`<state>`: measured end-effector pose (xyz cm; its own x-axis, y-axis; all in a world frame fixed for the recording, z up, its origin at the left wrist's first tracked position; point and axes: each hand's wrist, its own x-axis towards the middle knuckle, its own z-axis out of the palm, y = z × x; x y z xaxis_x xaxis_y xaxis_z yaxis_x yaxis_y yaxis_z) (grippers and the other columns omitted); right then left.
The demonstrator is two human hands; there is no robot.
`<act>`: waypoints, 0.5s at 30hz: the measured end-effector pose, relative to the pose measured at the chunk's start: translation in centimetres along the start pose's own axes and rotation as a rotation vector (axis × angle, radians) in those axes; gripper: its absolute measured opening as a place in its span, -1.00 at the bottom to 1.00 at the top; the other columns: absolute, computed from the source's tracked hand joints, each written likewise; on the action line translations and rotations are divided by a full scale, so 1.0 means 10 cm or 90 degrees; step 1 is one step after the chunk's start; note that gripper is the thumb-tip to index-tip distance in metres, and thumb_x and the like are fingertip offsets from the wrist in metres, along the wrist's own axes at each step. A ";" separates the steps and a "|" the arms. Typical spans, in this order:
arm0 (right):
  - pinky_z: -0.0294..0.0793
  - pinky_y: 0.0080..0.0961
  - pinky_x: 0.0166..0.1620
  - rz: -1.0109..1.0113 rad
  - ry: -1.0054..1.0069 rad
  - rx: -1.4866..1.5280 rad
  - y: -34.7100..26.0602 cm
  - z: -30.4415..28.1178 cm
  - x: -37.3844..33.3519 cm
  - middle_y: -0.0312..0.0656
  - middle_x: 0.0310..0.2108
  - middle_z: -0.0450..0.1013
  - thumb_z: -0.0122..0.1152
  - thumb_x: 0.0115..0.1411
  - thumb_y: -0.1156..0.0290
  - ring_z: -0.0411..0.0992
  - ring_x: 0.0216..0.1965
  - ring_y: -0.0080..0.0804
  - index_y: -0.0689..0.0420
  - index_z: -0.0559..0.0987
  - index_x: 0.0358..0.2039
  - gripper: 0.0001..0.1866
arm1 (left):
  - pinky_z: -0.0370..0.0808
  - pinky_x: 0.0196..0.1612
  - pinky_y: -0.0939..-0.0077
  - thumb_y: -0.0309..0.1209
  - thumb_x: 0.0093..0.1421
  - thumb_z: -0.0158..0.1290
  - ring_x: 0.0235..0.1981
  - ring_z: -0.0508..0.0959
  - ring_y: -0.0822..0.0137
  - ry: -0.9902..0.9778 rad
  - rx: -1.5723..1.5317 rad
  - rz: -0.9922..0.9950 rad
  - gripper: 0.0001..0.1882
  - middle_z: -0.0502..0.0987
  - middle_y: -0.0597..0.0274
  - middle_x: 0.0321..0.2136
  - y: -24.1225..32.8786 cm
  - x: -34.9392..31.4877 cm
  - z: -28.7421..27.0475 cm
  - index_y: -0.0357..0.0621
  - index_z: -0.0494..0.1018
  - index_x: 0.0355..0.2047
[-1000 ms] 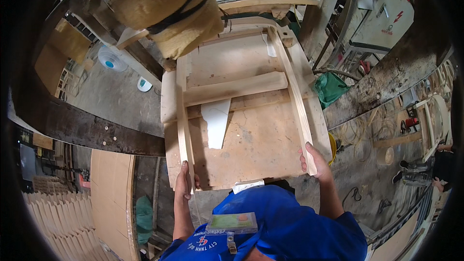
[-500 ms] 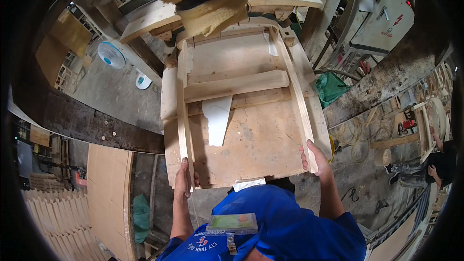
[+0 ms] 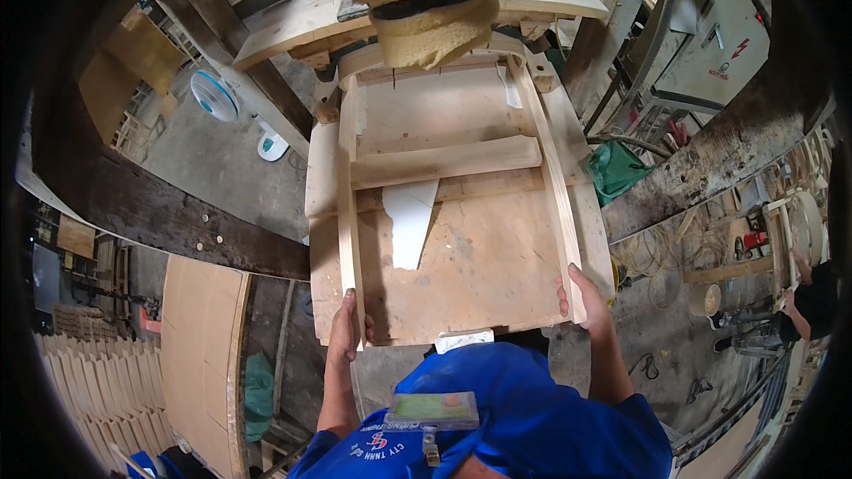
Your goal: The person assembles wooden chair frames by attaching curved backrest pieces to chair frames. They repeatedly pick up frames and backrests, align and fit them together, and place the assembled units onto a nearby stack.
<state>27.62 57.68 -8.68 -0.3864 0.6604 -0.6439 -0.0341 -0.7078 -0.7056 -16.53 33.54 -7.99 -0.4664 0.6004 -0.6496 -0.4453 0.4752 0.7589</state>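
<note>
A pale wooden chair-like frame (image 3: pixel 448 162), with two long side posts, a crosspiece and a curved rail at its far end, lies over a worn work board (image 3: pixel 488 284). My left hand (image 3: pixel 346 326) is closed round the near end of the left post. Around the near end of the right post my right hand (image 3: pixel 589 297) is wrapped, thumb on top. Between the posts a white flat piece (image 3: pixel 412 226) lies on the board, partly under the crosspiece. A yellow fuzzy pad with a black strap (image 3: pixel 426 26) hides part of the far rail.
Heavy dark beams (image 3: pixel 204 235) flank the board on both sides. A white and blue fan (image 3: pixel 214 95) stands at the far left, a grey cabinet (image 3: pixel 723 44) at the far right. Green cloth (image 3: pixel 617 168) hangs beside the board. Another person (image 3: pixel 812 301) handles a wooden frame at the right.
The whole view has shifted a little, so the frame and surroundings sit slightly farther right. Both hands keep their hold on the posts. Something blue has come into view at the lower left.
</note>
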 end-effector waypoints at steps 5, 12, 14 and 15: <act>0.36 -0.45 -0.62 -0.002 0.039 -0.005 0.05 -0.02 0.06 -0.25 -0.59 0.39 0.17 0.36 -0.20 0.36 -0.68 -0.45 0.21 0.48 -0.13 -0.40 | 0.47 -0.63 0.40 0.30 0.41 -0.15 -0.67 0.50 0.36 -0.006 0.006 0.010 -0.22 0.47 0.20 -0.61 -0.03 0.05 0.00 -0.29 0.37 0.08; 0.38 -0.44 -0.62 -0.006 0.012 0.012 0.05 -0.07 0.10 -0.26 -0.59 0.38 0.17 0.36 -0.19 0.33 -0.72 -0.44 0.19 0.49 -0.18 -0.41 | 0.48 -0.62 0.41 0.31 0.41 -0.17 -0.68 0.50 0.35 -0.014 0.008 0.019 -0.21 0.47 0.20 -0.60 -0.02 0.05 0.04 -0.28 0.35 0.12; 0.37 -0.45 -0.63 -0.015 0.016 0.006 0.05 -0.07 0.09 -0.26 -0.59 0.38 0.16 0.36 -0.20 0.33 -0.72 -0.44 0.19 0.49 -0.18 -0.41 | 0.48 -0.61 0.40 0.32 0.41 -0.18 -0.68 0.49 0.35 -0.023 0.020 0.024 -0.20 0.46 0.21 -0.59 0.00 0.05 0.04 -0.27 0.35 0.14; 0.36 -0.46 -0.63 -0.013 0.015 0.008 0.04 -0.06 0.09 -0.26 -0.59 0.38 0.16 0.36 -0.20 0.33 -0.72 -0.45 0.19 0.49 -0.18 -0.41 | 0.48 -0.61 0.41 0.33 0.41 -0.19 -0.68 0.49 0.35 -0.020 0.023 0.021 -0.20 0.46 0.21 -0.59 0.00 0.04 0.04 -0.26 0.35 0.13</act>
<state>27.85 58.10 -9.71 -0.3640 0.6798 -0.6367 -0.0537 -0.6978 -0.7143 -16.43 34.06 -8.24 -0.4561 0.6360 -0.6225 -0.4017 0.4770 0.7817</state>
